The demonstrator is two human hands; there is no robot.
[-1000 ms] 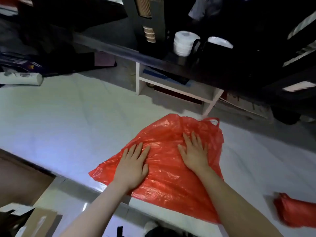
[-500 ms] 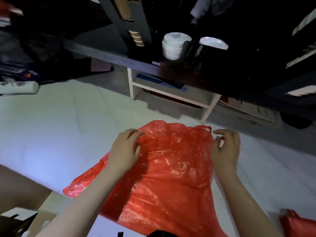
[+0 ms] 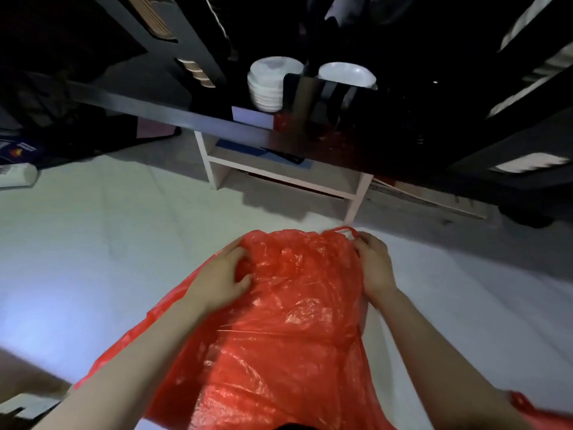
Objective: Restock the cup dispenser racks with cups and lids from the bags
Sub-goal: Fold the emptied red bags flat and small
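Gripping a red plastic bag (image 3: 279,321) on the white worktop (image 3: 93,243), left hand (image 3: 220,280) fingers curled into its top edge, right hand (image 3: 373,265) fingers pinching beside the handle loop (image 3: 345,230).

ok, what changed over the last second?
Both hands stopped pressing flat on the red bag and slid to its far edge: left hand now bunches the plastic, right hand grips by the handle. Bag stays on the white table; white stacks behind unchanged.

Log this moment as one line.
red bag: on white table | left grip: holds bag's far-left corner | right grip: pinches far-right corner by handle | white stack: on dark shelf
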